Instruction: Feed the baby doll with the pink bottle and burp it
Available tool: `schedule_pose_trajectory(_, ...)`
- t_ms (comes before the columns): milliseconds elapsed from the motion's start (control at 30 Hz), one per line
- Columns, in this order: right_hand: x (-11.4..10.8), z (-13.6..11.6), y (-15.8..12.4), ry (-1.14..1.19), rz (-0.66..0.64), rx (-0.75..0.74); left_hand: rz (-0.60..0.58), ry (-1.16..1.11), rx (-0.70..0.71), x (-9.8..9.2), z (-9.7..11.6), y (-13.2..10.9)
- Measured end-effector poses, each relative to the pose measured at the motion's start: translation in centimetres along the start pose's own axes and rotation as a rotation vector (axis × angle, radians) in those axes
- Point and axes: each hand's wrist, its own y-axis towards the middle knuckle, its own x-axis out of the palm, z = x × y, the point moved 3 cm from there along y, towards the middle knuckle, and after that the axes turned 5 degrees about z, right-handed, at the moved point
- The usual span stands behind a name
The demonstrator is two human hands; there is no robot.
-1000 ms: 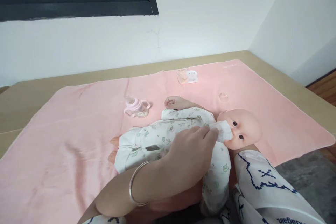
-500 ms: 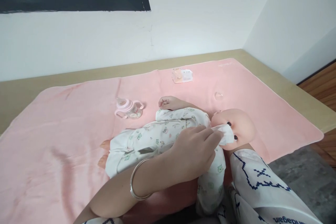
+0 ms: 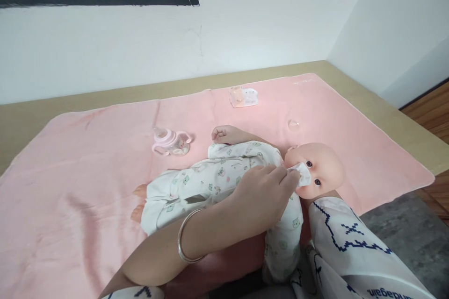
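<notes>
A baby doll (image 3: 228, 168) in a white printed outfit lies on its back on a pink mat (image 3: 115, 159), its head to the right. My left hand (image 3: 264, 196), with a silver bangle at the wrist, pinches a white tissue (image 3: 303, 175) against the doll's mouth and nose area. The eyes stay uncovered. My right arm passes beneath the doll's neck, and my right hand (image 3: 226, 134) comes out on the far side. Its fingers curl in by the doll's far sleeve; what lies inside them is hidden.
A pink-handled baby bottle (image 3: 171, 141) stands on the mat beyond the doll's legs. Toward the back lie a small white-and-peach pack (image 3: 244, 97) and a clear cap (image 3: 293, 124). A white wall (image 3: 259, 18) rises behind the table (image 3: 140, 91).
The tissue has drawn slightly down the doll's face, away from the eyes, and looks more bunched. My right hand keeps its place; the view has tilted a little.
</notes>
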Motion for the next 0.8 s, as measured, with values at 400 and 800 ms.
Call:
schedule_pose_trajectory(400,0.9,-1.6,-10.5,-0.003,0.279,-0.169,0.202,0.171,0.11,0.9,1.8,-0.4)
schedule_pose_trajectory(800,-1.3,5.2,-16.0,0.124,0.61,-0.099,0.023,0.182,-0.237,-0.7,-2.1,-1.3)
